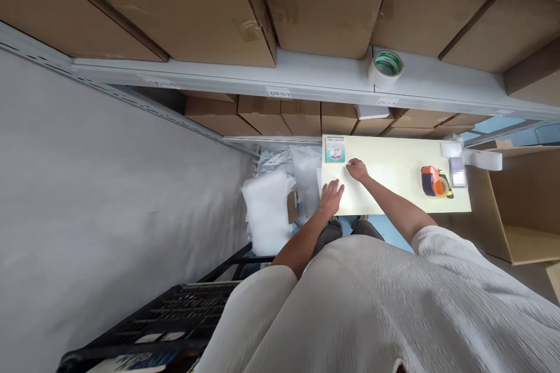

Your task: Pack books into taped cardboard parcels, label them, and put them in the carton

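Note:
My left hand (331, 197) lies on the pale yellow tabletop (394, 157) near its left edge, fingers spread, with a ring on one finger. Farther in, my right hand (357, 170) has its fingers curled together, close to the lower right corner of a small teal and white book or booklet (335, 151). Whether anything is pinched in those fingers is too small to tell. The book lies flat at the table's far left corner, apart from both hands. An orange and dark blue tape dispenser (433, 182) with a roll of tape rests toward the right end.
A roll of white labels (481, 159) hangs over the table's right end. Beside it stands an open cardboard box (525, 204). White foam sheets (266, 210) are piled at left. Shelves of cartons (324, 6) and a tape roll (385, 67) span the front. A black crate (175, 309) stands lower left.

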Demonstrator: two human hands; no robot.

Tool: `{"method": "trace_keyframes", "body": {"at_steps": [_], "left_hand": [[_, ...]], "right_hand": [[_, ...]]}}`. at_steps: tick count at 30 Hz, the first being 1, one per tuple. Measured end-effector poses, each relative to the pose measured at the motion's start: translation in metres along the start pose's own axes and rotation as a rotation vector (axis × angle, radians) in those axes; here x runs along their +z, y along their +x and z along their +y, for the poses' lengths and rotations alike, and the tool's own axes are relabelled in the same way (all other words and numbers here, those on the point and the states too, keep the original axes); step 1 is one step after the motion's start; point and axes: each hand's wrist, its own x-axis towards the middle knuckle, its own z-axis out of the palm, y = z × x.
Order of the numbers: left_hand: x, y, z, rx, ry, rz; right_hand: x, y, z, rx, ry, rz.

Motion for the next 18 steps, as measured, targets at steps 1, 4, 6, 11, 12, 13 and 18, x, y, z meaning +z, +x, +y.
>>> {"method": "trace_keyframes", "body": {"at_steps": [1, 4, 6, 11, 12, 13, 18], "left_hand": [[0.000, 0.000, 0.000, -0.005, -0.006, 0.007], [0.002, -0.001, 0.002, -0.003, -0.030, 0.021], [0.006, -0.001, 0.003, 0.000, -0.032, 0.020], [0.014, 0.004, -0.005, 0.054, -0.001, -0.019], [0.014, 0.006, -0.007, 0.071, 0.003, -0.024], [0.013, 0.007, -0.009, 0.085, 0.008, -0.028], [0.011, 0.014, -0.016, 0.121, 0.037, -0.053]], "right_hand": [[0.003, 0.008, -0.008, 0.017, 0.009, 0.007], [0.012, 0.029, -0.029, 0.075, 0.005, 0.028], [0.018, 0.039, -0.038, 0.119, -0.017, 0.043], [0.034, 0.052, -0.055, 0.219, -0.060, 0.100], [0.036, 0.055, -0.058, 0.233, -0.060, 0.106], [0.038, 0.058, -0.060, 0.253, -0.057, 0.107], [0.037, 0.075, -0.065, 0.371, 0.035, 0.064]]}}
